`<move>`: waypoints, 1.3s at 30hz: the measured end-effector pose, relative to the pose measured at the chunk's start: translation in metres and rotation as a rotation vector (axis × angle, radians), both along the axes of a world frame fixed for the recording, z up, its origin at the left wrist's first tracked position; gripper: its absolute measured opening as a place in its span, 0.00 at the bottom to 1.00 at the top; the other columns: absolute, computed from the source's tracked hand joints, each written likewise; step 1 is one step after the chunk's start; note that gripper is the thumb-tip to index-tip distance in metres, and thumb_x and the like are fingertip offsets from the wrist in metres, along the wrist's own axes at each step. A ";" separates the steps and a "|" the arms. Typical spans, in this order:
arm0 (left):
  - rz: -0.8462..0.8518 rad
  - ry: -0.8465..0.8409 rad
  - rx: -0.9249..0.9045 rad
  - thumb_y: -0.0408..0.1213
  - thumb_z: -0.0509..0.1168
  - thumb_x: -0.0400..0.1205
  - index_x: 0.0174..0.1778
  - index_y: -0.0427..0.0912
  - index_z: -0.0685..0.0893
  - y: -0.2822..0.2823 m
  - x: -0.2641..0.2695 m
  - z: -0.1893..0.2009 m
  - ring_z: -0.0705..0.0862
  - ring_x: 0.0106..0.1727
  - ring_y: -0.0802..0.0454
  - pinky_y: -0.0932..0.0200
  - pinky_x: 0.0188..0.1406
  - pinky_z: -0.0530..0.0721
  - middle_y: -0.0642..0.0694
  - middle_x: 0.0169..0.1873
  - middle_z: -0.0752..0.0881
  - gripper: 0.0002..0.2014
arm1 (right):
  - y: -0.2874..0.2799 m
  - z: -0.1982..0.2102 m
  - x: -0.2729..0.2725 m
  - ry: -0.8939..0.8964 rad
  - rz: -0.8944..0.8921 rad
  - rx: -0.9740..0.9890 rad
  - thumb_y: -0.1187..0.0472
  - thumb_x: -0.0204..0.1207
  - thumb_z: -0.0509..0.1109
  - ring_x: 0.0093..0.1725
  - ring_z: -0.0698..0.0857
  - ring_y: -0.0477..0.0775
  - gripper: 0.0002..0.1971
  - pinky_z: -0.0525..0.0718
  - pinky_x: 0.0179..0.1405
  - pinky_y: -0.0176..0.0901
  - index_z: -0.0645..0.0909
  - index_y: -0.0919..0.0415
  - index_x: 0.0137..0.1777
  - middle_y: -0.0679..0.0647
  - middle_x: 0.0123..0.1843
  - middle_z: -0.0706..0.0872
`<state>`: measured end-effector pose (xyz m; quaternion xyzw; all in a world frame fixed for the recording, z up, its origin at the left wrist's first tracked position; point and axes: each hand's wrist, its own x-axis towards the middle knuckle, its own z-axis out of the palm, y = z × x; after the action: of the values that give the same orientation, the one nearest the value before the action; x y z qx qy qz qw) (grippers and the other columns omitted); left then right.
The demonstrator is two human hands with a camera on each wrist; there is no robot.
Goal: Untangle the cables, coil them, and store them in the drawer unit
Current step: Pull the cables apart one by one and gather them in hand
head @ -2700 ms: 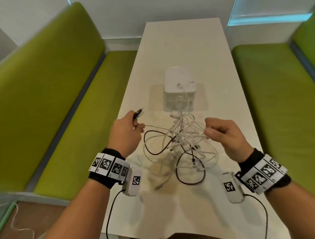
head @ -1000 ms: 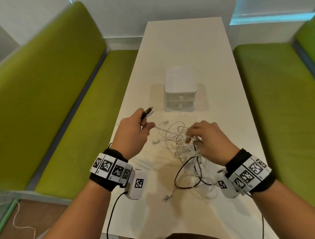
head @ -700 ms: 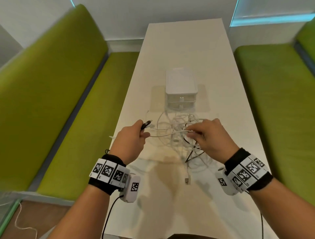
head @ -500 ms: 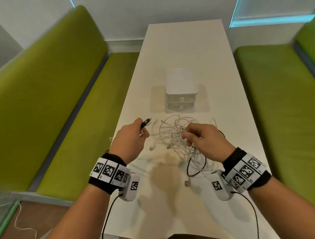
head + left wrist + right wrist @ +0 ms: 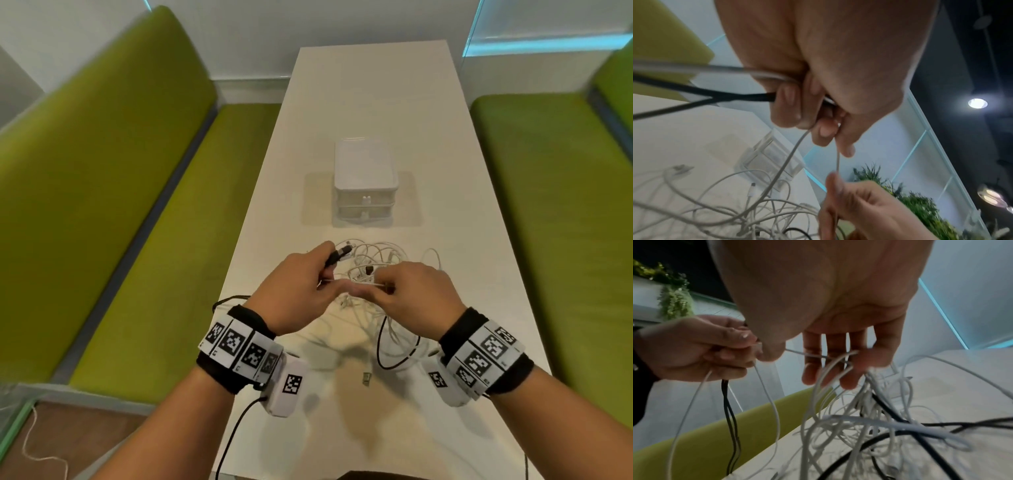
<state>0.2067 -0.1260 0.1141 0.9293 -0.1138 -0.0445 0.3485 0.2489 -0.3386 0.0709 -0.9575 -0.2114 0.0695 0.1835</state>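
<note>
A tangle of white and black cables [image 5: 376,257] lies on the white table [image 5: 376,102] in front of the white drawer unit [image 5: 364,181], whose drawers are closed. My left hand [image 5: 301,291] grips a black cable [image 5: 735,95] with its plug [image 5: 340,255] sticking out past the thumb, plus a white strand. My right hand [image 5: 414,291] is close beside it and pinches a thin white cable [image 5: 837,160] stretched between both hands. In the right wrist view, more white strands [image 5: 830,369] drape over my right fingers [image 5: 828,356]. The tangle [image 5: 869,418] hangs below.
Green benches flank the table, one on the left [image 5: 120,205] and one on the right [image 5: 555,205]. A loose connector [image 5: 366,377] and a black loop [image 5: 394,356] lie near the table's front. The table's left edge [image 5: 239,267] runs close to my left hand.
My right hand has moved left until it nearly touches my left hand, bringing a white strand with it. The left hand still holds the black plug. The tangle has shifted on the table.
</note>
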 end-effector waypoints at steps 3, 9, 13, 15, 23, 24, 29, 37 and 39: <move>0.130 0.003 -0.167 0.41 0.73 0.82 0.34 0.53 0.64 0.008 0.002 -0.005 0.78 0.29 0.47 0.49 0.34 0.78 0.52 0.26 0.76 0.22 | -0.006 -0.005 0.003 0.120 0.029 0.139 0.42 0.83 0.66 0.38 0.81 0.46 0.15 0.77 0.35 0.45 0.79 0.49 0.39 0.43 0.36 0.84; 0.076 0.282 0.097 0.33 0.60 0.87 0.41 0.46 0.69 0.026 0.005 -0.032 0.87 0.46 0.52 0.50 0.45 0.82 0.53 0.39 0.93 0.10 | -0.005 0.001 0.008 0.201 -0.077 0.460 0.52 0.76 0.77 0.28 0.78 0.45 0.08 0.79 0.35 0.44 0.85 0.48 0.36 0.50 0.27 0.82; 0.098 0.099 0.162 0.34 0.61 0.86 0.53 0.48 0.71 0.008 0.003 -0.029 0.83 0.42 0.50 0.49 0.42 0.81 0.53 0.45 0.85 0.06 | 0.007 0.003 0.002 0.139 0.012 0.153 0.40 0.77 0.72 0.32 0.78 0.43 0.07 0.75 0.33 0.44 0.87 0.40 0.45 0.44 0.28 0.80; 0.010 0.125 0.079 0.38 0.63 0.86 0.49 0.50 0.68 -0.007 -0.003 -0.026 0.82 0.39 0.54 0.52 0.38 0.77 0.56 0.42 0.84 0.08 | 0.010 0.003 0.000 0.152 0.003 0.276 0.39 0.77 0.73 0.29 0.78 0.43 0.08 0.73 0.31 0.44 0.89 0.38 0.47 0.43 0.25 0.80; 0.163 -0.029 -0.293 0.40 0.70 0.84 0.35 0.48 0.66 0.009 -0.004 -0.011 0.67 0.27 0.57 0.61 0.29 0.68 0.58 0.25 0.70 0.19 | -0.009 -0.013 0.004 0.133 0.004 0.099 0.38 0.81 0.67 0.37 0.81 0.47 0.18 0.80 0.36 0.48 0.77 0.48 0.35 0.46 0.32 0.82; 0.176 -0.040 -0.298 0.39 0.71 0.84 0.35 0.49 0.65 0.011 -0.005 -0.010 0.66 0.27 0.56 0.62 0.29 0.68 0.57 0.25 0.70 0.20 | -0.008 -0.016 0.004 0.137 0.012 0.080 0.43 0.83 0.67 0.37 0.81 0.51 0.18 0.81 0.37 0.50 0.75 0.50 0.35 0.47 0.33 0.81; 0.270 0.008 0.177 0.41 0.65 0.87 0.38 0.53 0.68 0.037 0.004 -0.032 0.79 0.29 0.52 0.55 0.26 0.72 0.56 0.27 0.80 0.15 | -0.001 -0.012 0.007 0.124 0.037 0.377 0.49 0.84 0.69 0.37 0.82 0.47 0.09 0.82 0.42 0.50 0.84 0.46 0.43 0.45 0.35 0.84; 0.111 0.057 -0.021 0.44 0.67 0.86 0.56 0.54 0.73 -0.008 -0.010 -0.032 0.78 0.34 0.70 0.68 0.33 0.69 0.62 0.40 0.79 0.09 | 0.008 -0.008 0.000 0.076 0.114 0.265 0.40 0.84 0.66 0.33 0.80 0.40 0.11 0.75 0.34 0.45 0.88 0.40 0.55 0.41 0.30 0.83; 0.078 0.132 -0.077 0.45 0.66 0.87 0.46 0.56 0.68 -0.012 -0.010 -0.035 0.77 0.30 0.64 0.65 0.31 0.69 0.58 0.35 0.80 0.11 | 0.007 -0.006 0.001 0.107 0.131 0.400 0.42 0.82 0.69 0.37 0.82 0.42 0.10 0.80 0.38 0.46 0.87 0.40 0.57 0.42 0.36 0.85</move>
<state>0.1967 -0.1382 0.0794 0.9140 -0.0560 -0.0877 0.3921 0.2496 -0.3317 0.0649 -0.8812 -0.2728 0.0888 0.3759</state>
